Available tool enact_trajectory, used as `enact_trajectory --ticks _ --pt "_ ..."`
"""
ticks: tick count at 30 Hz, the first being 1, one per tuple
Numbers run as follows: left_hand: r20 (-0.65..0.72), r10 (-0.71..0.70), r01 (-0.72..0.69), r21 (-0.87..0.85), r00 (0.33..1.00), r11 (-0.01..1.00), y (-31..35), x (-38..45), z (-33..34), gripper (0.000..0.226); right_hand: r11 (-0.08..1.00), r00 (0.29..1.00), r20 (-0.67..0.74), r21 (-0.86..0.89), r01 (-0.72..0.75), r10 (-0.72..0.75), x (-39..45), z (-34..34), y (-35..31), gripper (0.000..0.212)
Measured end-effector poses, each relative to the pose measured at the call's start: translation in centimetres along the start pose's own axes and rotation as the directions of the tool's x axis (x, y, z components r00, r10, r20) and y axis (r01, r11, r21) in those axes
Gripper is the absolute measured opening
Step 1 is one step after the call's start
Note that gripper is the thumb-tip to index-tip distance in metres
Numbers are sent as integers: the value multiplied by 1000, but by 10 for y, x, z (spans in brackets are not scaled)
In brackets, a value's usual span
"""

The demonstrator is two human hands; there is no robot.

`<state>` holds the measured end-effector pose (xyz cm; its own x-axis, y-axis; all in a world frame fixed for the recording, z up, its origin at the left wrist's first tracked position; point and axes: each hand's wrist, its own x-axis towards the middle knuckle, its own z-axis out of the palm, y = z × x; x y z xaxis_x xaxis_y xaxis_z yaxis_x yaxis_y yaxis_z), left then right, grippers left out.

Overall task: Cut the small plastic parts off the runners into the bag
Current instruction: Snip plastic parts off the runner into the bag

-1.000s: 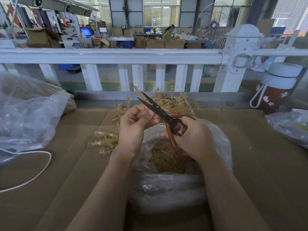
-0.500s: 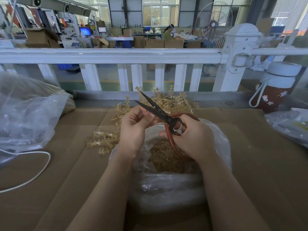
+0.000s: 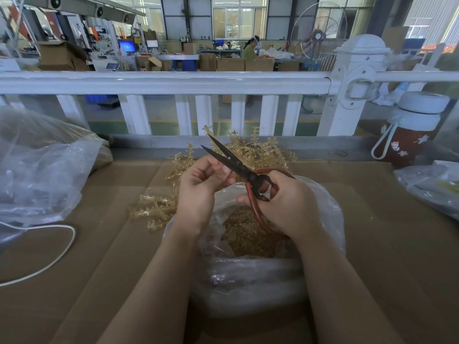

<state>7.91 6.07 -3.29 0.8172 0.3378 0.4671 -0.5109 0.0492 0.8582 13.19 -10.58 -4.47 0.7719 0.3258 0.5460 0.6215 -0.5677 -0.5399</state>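
My right hand (image 3: 285, 207) grips the red handles of black-bladed scissors (image 3: 231, 162), whose blades stand apart and point up to the left. My left hand (image 3: 201, 184) has its fingers curled around something small right at the blades; the piece itself is hidden by the fingers. Both hands hover over a clear plastic bag (image 3: 248, 281) whose mouth shows a heap of small amber cut parts (image 3: 246, 237). Amber runners (image 3: 159, 207) with parts attached lie on the cardboard left of the bag, and a larger pile of runners (image 3: 258, 152) lies behind the hands.
Cardboard (image 3: 111, 281) covers the table. A big crumpled plastic bag (image 3: 37, 165) lies at the left with a white cable (image 3: 49, 264) below it. A red bottle with a white lid (image 3: 409, 135) and another bag (image 3: 432, 184) are at the right. A white railing (image 3: 173, 83) runs behind.
The scissor blades have opened and shut slightly at my left hand's fingers. Both hands have stayed over the bag, with only small shifts.
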Motion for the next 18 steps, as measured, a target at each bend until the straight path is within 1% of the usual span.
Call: enact_trajectory --ticks 4,7,9,10,11,12,13,15,18 --pt "-3 -3 3 2 1000 1000 -1 0 0 6 1000 1000 -1 -3 12 -12 0 0 1 65" --pt "-7 -8 8 -10 1000 1000 -1 0 1 8 1000 1000 14 -2 7 -7 1 0 1 66" --pt "-28 -30 30 -23 999 999 0 0 1 12 1000 1000 17 6 6 -7 0 0 0 57" --pt "-39 -52 51 -34 998 998 0 0 1 10 1000 1000 21 13 1 -2 0 -1 -1 51" --pt "-42 -82 79 -51 996 996 1 0 2 8 1000 1000 29 23 -8 7 0 -1 -2 47" --pt "-45 -122 118 -73 992 990 1 0 2 11 999 999 37 43 -22 21 0 0 -3 45" --pt "-40 -170 165 -94 985 982 1 0 2 17 996 999 43 77 -37 34 0 1 -3 45" --pt "-32 -264 260 -98 964 961 1 -1 2 22 974 995 53 207 -92 82 1 5 -3 46" --pt "3 -328 328 14 945 945 0 -3 2 9 909 986 60 383 -164 153 3 6 -5 44"
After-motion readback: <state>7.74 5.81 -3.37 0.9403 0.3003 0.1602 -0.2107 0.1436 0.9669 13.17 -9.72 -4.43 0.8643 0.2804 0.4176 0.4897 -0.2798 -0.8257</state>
